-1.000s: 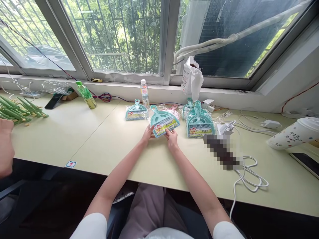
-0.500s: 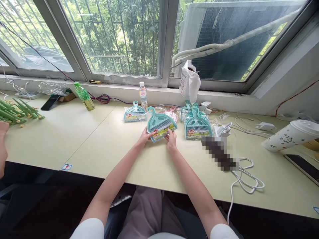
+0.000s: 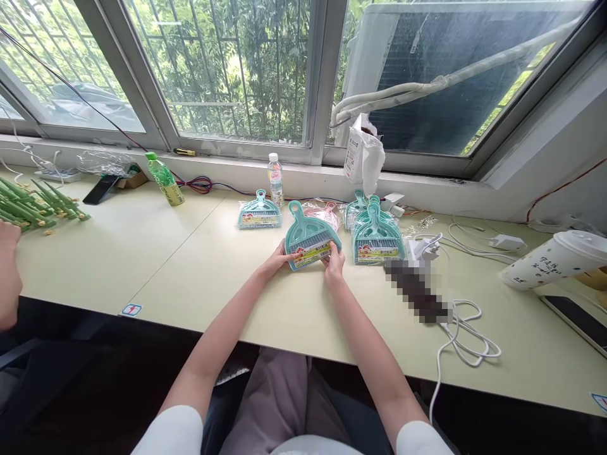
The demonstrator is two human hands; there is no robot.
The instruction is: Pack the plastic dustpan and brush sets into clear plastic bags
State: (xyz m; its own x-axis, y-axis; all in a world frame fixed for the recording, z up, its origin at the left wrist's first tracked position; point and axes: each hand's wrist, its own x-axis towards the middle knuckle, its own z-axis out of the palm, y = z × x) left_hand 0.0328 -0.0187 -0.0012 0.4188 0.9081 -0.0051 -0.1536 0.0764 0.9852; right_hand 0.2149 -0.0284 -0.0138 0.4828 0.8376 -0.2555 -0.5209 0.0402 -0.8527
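A teal dustpan and brush set (image 3: 310, 237) with a yellow label is held up over the table, slightly tilted, its handle pointing up and left. My left hand (image 3: 277, 260) grips its lower left edge, and my right hand (image 3: 334, 262) grips the lower right edge, thumb on the label. Behind it lies a pink set (image 3: 327, 213), partly hidden. A wrapped teal set (image 3: 259, 212) lies to the left, and a stack of teal sets (image 3: 377, 237) stands to the right.
On the pale table (image 3: 190, 278) are a green bottle (image 3: 164, 180), a clear bottle (image 3: 275, 180), a phone (image 3: 100, 189), white cables (image 3: 469, 335) and a white cup (image 3: 552, 259). Another person's hand (image 3: 7, 272) is at the far left beside green stems (image 3: 38, 205).
The held dustpan set has turned slightly more upright in my hands. The whole view has shifted a little, and both hands keep their grip.
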